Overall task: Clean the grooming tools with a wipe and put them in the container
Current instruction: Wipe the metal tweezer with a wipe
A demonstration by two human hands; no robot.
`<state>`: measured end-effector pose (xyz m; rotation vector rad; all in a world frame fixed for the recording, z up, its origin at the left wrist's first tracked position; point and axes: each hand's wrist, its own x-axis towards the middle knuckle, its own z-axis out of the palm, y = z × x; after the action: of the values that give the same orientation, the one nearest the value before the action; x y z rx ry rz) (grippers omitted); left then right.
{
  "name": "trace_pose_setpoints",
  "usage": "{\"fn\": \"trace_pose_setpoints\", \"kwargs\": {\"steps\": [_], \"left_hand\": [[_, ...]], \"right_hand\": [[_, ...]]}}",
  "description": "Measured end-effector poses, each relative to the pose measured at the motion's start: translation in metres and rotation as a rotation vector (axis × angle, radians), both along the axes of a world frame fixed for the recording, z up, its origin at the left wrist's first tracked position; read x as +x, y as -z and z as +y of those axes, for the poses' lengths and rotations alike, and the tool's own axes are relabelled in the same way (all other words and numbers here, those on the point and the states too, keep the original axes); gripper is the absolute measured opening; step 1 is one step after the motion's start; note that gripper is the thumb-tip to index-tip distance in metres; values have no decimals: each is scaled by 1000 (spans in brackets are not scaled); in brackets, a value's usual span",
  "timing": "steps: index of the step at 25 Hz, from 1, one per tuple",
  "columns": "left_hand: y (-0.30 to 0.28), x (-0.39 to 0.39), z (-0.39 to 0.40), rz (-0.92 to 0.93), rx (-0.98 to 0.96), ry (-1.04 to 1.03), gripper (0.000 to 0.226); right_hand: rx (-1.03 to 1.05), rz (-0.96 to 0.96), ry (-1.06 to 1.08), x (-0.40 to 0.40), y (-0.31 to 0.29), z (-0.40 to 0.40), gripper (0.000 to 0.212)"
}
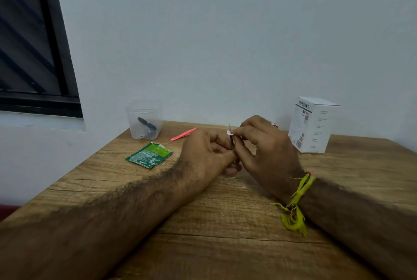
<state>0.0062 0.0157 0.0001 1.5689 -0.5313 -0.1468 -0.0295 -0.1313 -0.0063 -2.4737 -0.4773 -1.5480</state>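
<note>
- Left hand (207, 153) grips slim metal tool (231, 138) upright
- right hand (266, 144) pinches white wipe (229, 133) on it
- clear container (145, 119) holds dark tool
- pink tweezers (183, 134) on table (225, 223)

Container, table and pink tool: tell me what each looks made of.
Container: clear plastic, slightly frosted; the dark tool inside shows through its walls.
Table: wood or wood-look laminate, matte brown with visible grain lines; which one is unclear.
Pink tool: probably plastic or coated metal, bright uniform colour; too small to tell.
</note>
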Motion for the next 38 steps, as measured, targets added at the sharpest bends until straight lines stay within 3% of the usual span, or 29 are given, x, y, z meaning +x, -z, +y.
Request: {"fn": "trace_pose_setpoints", "kwargs": {"steps": [6, 14, 27, 32, 38], "left_hand": [[0, -4, -2, 3, -23, -18, 6], [1, 0, -1, 46, -43, -1, 15], [1, -5, -3, 43, 4, 68, 12], [0, -3, -1, 99, -51, 53, 18], [1, -2, -1, 83, -46, 75, 12]], "right_hand": [[-49, -129, 61, -1, -2, 3, 16], [-88, 60, -34, 2, 2, -1, 16], [-43, 10, -12, 2, -2, -2, 12], [145, -109, -40, 0, -3, -8, 11], [-8, 9, -64, 0, -1, -2, 11]]}}
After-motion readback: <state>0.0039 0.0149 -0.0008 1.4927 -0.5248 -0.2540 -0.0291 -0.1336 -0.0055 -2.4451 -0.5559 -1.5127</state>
